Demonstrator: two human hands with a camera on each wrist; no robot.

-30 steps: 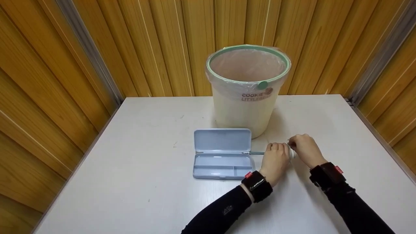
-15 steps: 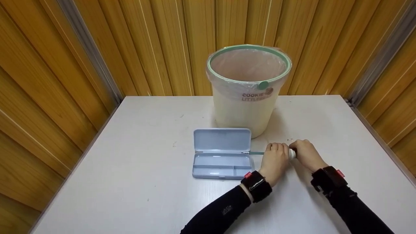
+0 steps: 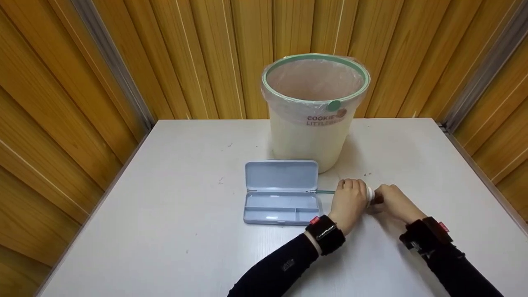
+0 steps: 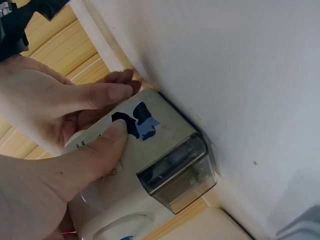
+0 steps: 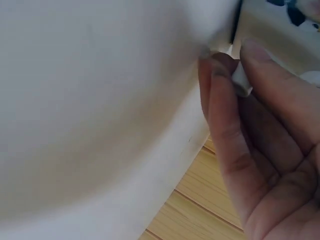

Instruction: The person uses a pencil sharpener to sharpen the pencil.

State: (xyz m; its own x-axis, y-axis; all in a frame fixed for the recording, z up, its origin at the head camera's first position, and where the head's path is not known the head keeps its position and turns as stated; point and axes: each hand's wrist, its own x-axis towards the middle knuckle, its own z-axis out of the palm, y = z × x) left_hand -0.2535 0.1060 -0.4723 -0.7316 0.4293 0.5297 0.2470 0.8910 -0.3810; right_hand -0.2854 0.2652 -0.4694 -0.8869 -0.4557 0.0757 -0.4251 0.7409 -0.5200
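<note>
My left hand (image 3: pixel 350 201) grips a cream hand-crank pencil sharpener (image 4: pixel 172 120) with a dark-blue cartoon print; its thumb (image 4: pixel 102 155) presses on the body. The smoky clear shavings drawer (image 4: pixel 182 175) shows at one end of that face. From the sharpener's left side a teal pencil (image 3: pixel 325 192) sticks out toward the pencil case, and the head view shows only this stretch of it. On the other side, my right hand (image 3: pixel 394 203) pinches the small whitish crank knob (image 5: pixel 241 81) between thumb and fingers. My left hand hides most of the sharpener in the head view.
A pale-blue pencil case (image 3: pixel 281 176) lies with its lid up, left of my hands. Behind it stands a cream bin (image 3: pixel 309 142) with a green rim and a clear liner. A few dark specks (image 3: pixel 367 174) dot the white table (image 3: pixel 185 198).
My right hand has come round and down, nearer to me, with the crank knob, uncovering more of the sharpener's white end. My left hand, the pencil and the case have stayed put.
</note>
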